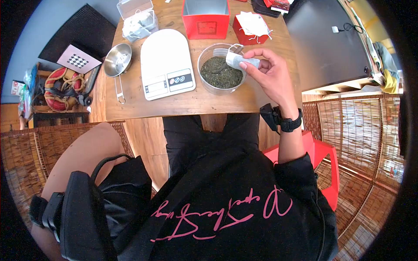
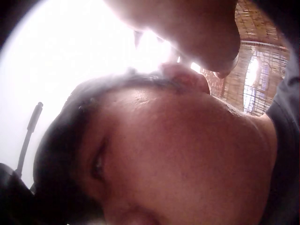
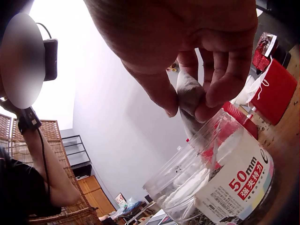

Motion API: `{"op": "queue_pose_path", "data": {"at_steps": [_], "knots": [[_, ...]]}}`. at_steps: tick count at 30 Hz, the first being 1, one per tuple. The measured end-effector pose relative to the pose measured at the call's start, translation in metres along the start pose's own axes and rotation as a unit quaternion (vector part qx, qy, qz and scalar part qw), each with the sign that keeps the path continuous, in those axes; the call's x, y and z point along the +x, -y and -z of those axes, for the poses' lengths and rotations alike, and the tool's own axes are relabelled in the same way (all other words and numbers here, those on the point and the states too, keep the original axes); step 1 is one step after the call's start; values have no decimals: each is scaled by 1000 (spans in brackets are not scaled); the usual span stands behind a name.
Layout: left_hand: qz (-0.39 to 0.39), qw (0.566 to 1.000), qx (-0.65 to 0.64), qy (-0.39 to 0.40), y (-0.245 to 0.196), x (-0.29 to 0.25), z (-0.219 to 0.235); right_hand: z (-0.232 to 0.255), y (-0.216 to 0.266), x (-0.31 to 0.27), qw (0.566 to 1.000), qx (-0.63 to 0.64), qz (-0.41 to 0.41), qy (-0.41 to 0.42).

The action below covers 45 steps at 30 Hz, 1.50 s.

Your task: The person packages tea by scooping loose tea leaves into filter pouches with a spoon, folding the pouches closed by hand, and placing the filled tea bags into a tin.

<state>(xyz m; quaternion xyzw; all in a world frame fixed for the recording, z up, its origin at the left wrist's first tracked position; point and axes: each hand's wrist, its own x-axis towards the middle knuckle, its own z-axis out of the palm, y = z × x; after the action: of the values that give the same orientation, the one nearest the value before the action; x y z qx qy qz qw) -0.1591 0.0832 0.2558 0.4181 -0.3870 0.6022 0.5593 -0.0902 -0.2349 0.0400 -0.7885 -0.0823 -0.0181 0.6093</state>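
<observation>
My right hand [image 1: 273, 76] pinches a small pale filter bag [image 1: 246, 62] between thumb and fingers, over the right rim of a clear plastic tub [image 1: 220, 90]. Dark dried leaves, like loose tea [image 1: 217, 77], fill the tub's lower part. In the right wrist view the bag [image 3: 190, 96] hangs from the fingertips at the tub's rim, and the tub has a printed label [image 3: 243, 180]. My left hand [image 2: 201, 35] is raised beside the head, close to the ear; most of its fingers are hidden. The head view shows only the left arm.
A white kitchen scale [image 1: 167, 56] lies left of the tub, with a long-handled metal cup [image 1: 118, 63] beyond it. Behind stand a lidded clear box [image 1: 141, 28], a large red box [image 1: 205, 26] and a small red box [image 1: 250, 38] holding white bags. Leaf crumbs dot the wooden table [image 1: 130, 108].
</observation>
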Motion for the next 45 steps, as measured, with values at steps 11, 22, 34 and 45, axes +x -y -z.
{"op": "queue_pose_path", "data": {"at_steps": [11,22,34,45], "knots": [[-27,1000,1,-3,-8,4,1,3,4,-1,1000,-24,15,11],[-51,999,-1,-8,-14,6,1,0,22,1,999,13,48,4],[-78,997,0,-13,-20,8,1,5,21,6,996,-68,52,19],[-99,995,-3,-23,-21,6,0,8,18,7,998,0,50,38]]}}
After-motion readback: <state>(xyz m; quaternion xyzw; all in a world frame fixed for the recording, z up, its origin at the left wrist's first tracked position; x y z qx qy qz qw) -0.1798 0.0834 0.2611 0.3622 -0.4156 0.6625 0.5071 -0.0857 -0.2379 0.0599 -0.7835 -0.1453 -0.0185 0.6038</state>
